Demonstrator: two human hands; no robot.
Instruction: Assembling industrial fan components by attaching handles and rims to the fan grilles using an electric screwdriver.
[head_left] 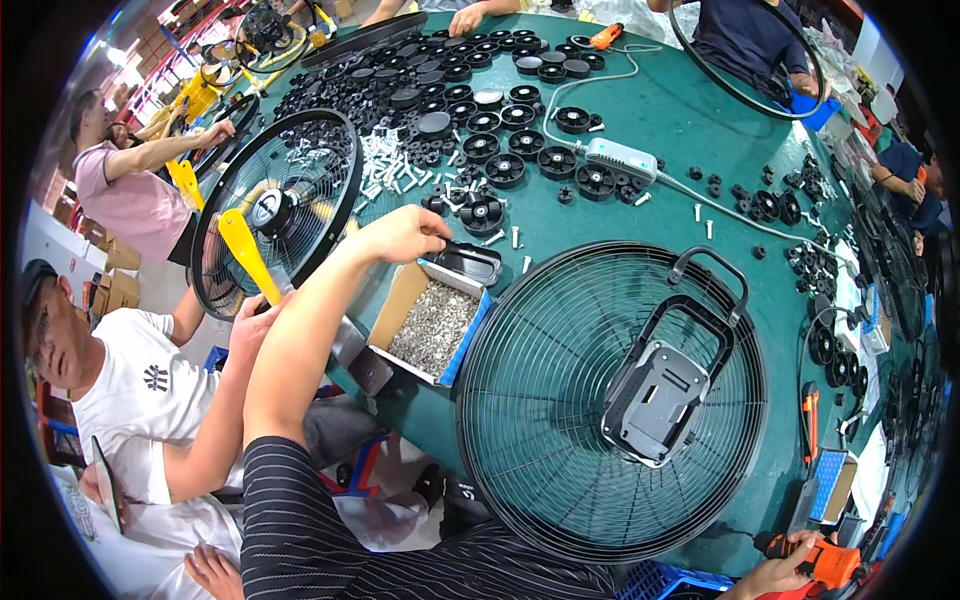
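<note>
My left hand reaches across to the far edge of an open cardboard box of small metal screws. Its bent fingers close at the left end of a shallow black plastic cover. At the lower right, my right hand grips an orange and black power screwdriver, partly cut off by the picture's rim. Between my hands lies a round black wire fan grille. A rectangular black mounting plate sits at its middle, with a curved handle beyond.
Black wheels and white bolts cover the far table. A white adapter trails cable across it. At left, a person in white sits near another fan with a yellow bracket. An orange cutter lies right.
</note>
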